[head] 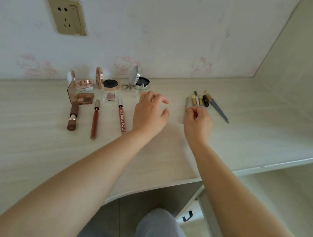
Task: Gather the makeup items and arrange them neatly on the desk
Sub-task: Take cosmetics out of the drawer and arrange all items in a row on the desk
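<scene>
A pale wood-grain bench [40, 148] stands against a wall. Along its back sit open compacts [138, 80], an eyeshadow palette [83, 98] and, nearer the front, three lip pencils [121, 119] lying side by side. The left hand [149, 114] hovers over the middle of the bench, fingers relaxed and released, grasping nothing. The right hand [197, 121] has curled fingers over the near ends of a cluster of makeup brushes [199, 100]; whether it grips one cannot be told.

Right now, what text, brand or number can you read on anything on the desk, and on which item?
"COLORKEY": white letters along the red lip pencil beside the left hand.
Red mark on the white compact: too small to read.
Nothing else carries legible text.
</scene>
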`<state>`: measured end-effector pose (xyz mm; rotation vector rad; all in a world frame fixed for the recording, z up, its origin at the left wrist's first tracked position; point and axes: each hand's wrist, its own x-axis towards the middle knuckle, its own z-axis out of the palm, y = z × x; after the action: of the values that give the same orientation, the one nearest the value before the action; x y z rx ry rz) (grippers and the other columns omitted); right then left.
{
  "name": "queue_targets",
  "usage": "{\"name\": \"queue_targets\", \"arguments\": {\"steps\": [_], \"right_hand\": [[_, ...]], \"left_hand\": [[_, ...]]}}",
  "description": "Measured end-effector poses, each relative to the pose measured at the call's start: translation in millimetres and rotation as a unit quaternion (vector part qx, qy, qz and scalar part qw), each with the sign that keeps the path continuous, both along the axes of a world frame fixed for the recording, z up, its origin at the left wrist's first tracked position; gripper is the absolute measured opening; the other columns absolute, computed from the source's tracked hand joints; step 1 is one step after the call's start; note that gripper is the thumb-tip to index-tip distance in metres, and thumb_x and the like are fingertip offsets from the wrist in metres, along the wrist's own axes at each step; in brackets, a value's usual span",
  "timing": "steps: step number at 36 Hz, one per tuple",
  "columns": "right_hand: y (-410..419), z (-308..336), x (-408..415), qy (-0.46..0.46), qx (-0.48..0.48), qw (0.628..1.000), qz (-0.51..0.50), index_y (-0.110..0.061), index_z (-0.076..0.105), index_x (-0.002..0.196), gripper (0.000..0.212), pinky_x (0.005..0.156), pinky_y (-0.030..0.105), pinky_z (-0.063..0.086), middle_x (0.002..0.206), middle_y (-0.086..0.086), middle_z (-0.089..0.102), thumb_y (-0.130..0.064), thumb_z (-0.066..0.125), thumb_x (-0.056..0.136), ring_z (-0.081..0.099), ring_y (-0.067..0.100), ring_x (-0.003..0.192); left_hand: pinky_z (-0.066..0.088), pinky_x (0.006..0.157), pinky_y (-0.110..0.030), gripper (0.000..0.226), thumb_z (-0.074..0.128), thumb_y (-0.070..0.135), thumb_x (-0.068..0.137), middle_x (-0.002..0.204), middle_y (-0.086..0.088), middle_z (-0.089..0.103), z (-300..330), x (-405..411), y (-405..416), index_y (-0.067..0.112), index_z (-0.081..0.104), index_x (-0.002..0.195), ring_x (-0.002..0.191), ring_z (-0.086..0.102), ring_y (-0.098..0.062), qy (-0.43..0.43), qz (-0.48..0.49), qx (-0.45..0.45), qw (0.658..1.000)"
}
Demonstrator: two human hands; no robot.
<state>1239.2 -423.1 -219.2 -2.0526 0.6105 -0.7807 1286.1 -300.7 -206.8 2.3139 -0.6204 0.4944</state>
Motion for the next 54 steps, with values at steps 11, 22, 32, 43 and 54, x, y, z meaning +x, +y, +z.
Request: {"name": "queue_targets", "arguments": {"steps": [11,22,32,43,54], "right_hand": [[-89,-14,16,0.103,-0.073,0.991,-0.054,-0.010,0.064,0.097,0.025,0.081,0.031,0.037,0.106,0.008,0.062,-0.016,0.039,0.095,0.046,0.027,0.105],[-133,-18,53,0.216,-0.195,0.954,-0.070,-0.013,0.059,0.115,0.041,0.090,0.035,0.034,0.115,0.009,0.059,-0.044,0.041,0.095,0.045,0.028,0.109],[-134,-18,72,0.248,-0.244,0.935,-0.070,-0.014,0.063,0.109,0.038,0.086,0.033,0.035,0.111,0.008,0.057,-0.043,0.048,0.089,0.043,0.028,0.108],[-96,-4,46,0.039,-0.011,0.999,-0.034,-0.013,0.061,0.101,0.018,0.083,0.029,0.038,0.099,0.000,0.060,-0.026,0.052,0.092,0.051,0.022,0.102],[-5,16,3,0.044,0.205,0.965,0.155,-0.010,0.062,0.104,0.016,0.070,0.023,0.044,0.081,-0.002,0.062,-0.018,0.052,0.094,0.053,0.007,0.071]], "left_hand": [[0.039,0.091,-0.034,0.029,0.052,0.024,0.088,0.125,-0.002,0.047,-4,31,-90,0.022,0.056,0.116,0.118,0.042,-0.023,0.103,-0.034,0.092,0.990],[0.041,0.089,-0.032,0.027,0.046,0.022,0.092,0.126,-0.002,0.047,-14,68,-126,0.023,0.056,0.116,0.115,0.048,-0.022,0.185,-0.019,0.064,0.981],[0.041,0.098,-0.039,0.027,0.042,0.018,0.093,0.124,-0.003,0.050,-26,79,-130,0.022,0.057,0.114,0.114,0.051,-0.022,0.200,-0.013,0.029,0.979],[0.037,0.091,-0.019,0.029,0.051,0.032,0.094,0.119,0.003,0.061,-2,60,-115,0.019,0.060,0.119,0.111,0.055,-0.011,0.226,-0.059,-0.131,0.963],[0.049,0.087,-0.034,0.018,0.045,0.023,0.099,0.084,0.006,0.063,15,7,-40,0.023,0.062,0.093,0.085,0.062,-0.010,0.367,-0.146,-0.394,0.830]]}}
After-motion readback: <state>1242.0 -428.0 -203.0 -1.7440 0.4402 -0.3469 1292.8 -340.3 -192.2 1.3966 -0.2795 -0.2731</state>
